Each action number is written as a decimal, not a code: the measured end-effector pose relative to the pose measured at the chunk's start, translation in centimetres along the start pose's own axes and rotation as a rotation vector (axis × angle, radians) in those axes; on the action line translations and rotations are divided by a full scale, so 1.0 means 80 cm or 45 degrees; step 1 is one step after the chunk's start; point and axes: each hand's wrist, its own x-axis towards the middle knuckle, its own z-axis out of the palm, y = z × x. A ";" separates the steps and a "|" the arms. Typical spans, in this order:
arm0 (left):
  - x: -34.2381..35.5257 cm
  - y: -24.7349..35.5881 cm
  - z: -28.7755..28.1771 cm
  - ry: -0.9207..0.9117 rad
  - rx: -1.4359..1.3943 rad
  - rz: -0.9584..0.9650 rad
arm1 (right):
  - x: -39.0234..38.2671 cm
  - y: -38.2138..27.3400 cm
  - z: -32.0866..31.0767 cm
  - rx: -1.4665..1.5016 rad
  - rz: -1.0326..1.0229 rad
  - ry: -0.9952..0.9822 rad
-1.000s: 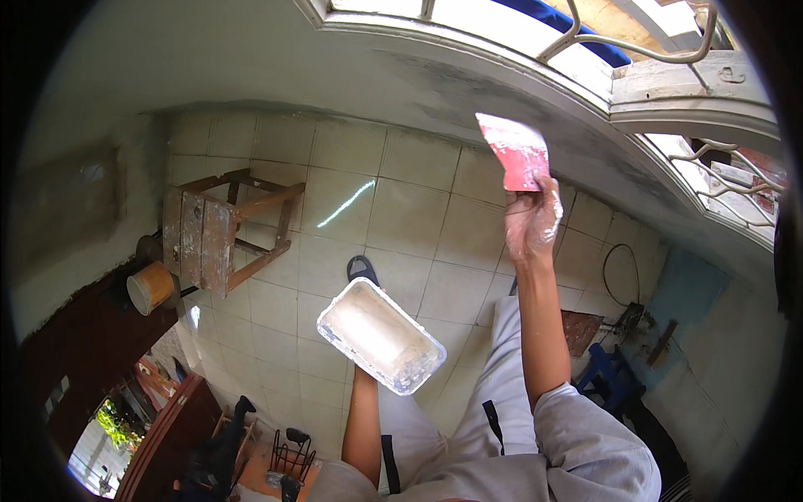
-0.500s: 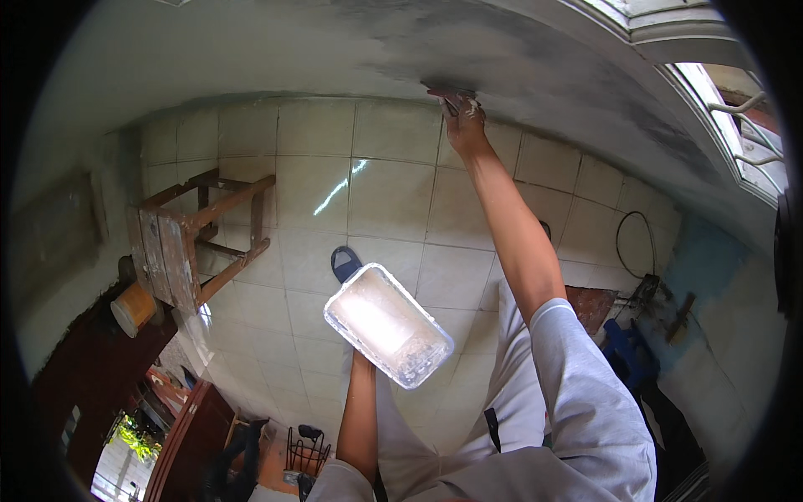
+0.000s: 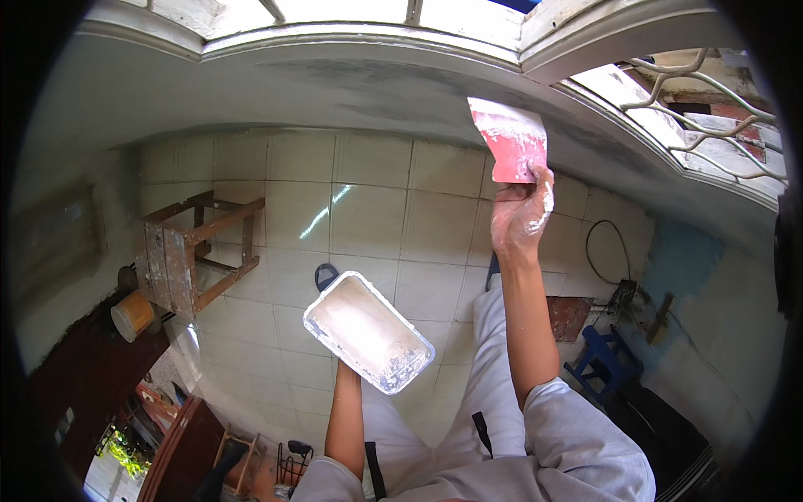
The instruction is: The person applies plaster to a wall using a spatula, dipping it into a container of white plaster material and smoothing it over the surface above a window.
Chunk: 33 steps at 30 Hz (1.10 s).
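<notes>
My right hand (image 3: 523,219), smeared with white paste, grips a flat pink putty scraper (image 3: 514,146) by its lower edge. White filler coats the upper part of the scraper, which is held up in front of the grey-patched wall (image 3: 376,100). At the middle, a white rectangular plastic tub (image 3: 361,330) with pale putty inside rests tilted on my left hand. That hand is hidden beneath the tub; only my left forearm (image 3: 347,418) shows.
A paint-spotted wooden stool (image 3: 170,266) lies on its side at the left, near a yellowish bucket (image 3: 134,315). On the right are a blue plastic stool (image 3: 604,356) and a looped cable (image 3: 588,251). A barred window (image 3: 703,117) opens above the wall.
My right hand has come away from the low part of the wall and turned, bringing the scraper into full view. The view has shifted up, showing more window; the tub stays on my left hand.
</notes>
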 end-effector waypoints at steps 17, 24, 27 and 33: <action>-0.007 -0.004 -0.018 0.123 0.055 -0.057 | 0.132 0.187 -0.047 -0.028 0.417 0.384; 0.005 0.002 0.008 0.060 0.082 -0.063 | 0.038 -0.024 0.062 -0.040 0.160 0.056; 0.010 -0.002 0.020 0.048 0.084 -0.081 | 0.001 -0.068 0.047 -0.029 0.014 0.009; 0.002 0.009 0.021 0.072 0.127 -0.064 | -0.008 0.058 -0.094 -0.190 0.223 0.351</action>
